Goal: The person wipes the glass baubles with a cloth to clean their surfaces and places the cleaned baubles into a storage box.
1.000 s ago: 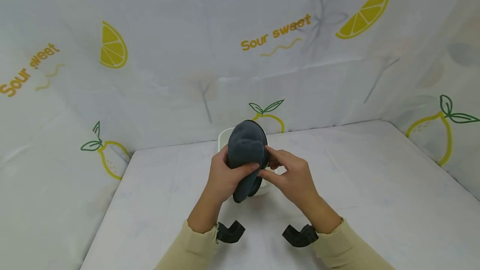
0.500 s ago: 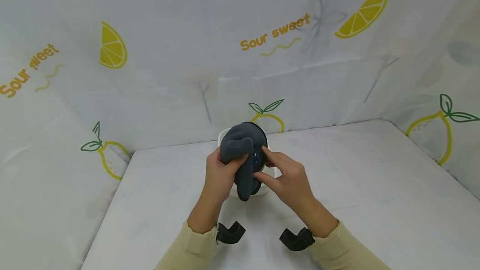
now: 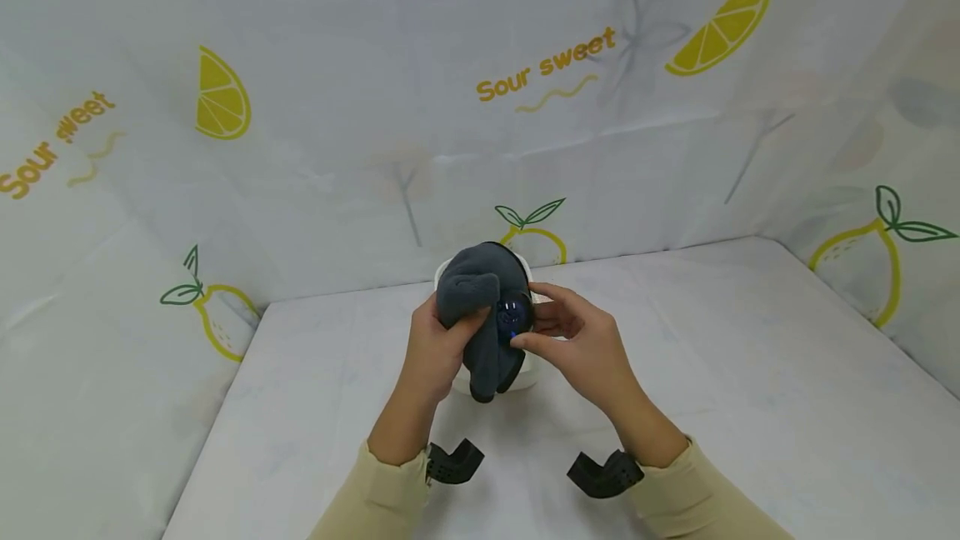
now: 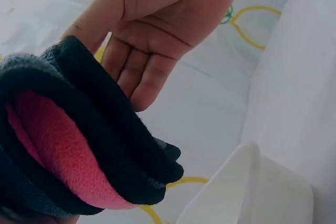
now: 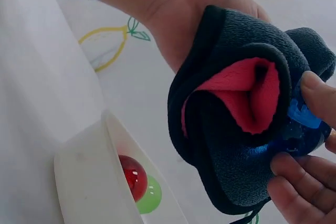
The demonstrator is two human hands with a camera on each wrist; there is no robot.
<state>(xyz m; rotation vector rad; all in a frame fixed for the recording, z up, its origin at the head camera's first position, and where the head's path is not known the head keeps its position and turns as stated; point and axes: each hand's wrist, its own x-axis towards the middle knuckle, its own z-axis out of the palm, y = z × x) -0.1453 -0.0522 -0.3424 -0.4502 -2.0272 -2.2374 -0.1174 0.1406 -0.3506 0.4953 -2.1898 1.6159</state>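
Fingers of both hands are curled around one bundle in the middle of the head view. Nearest the camera, at the bottom of that frame, two black brackets sit on the wrists above cream sleeves.

Further in, the left hand grips a dark grey cloth: its thumb lies across the front of the fabric and the other fingers wrap behind, so the cloth bunches and a tail hangs below the fist. The right wrist view, in its centre, shows the cloth folded over itself with a pink inner face showing.

Just right of the cloth, the right hand pinches a small shiny blue ball between thumb and forefinger, fingers bent around it. The ball is pressed against the cloth's right edge and partly wrapped by it; in the right wrist view it glints at the right edge of the frame under the fingertips.

Behind and below the bundle stands a white bowl on the white table, mostly hidden by the hands. The right wrist view, lower left, looks into the bowl, where a red ball and a green ball lie touching.

Farthest back hangs a white sheet printed with lemons.
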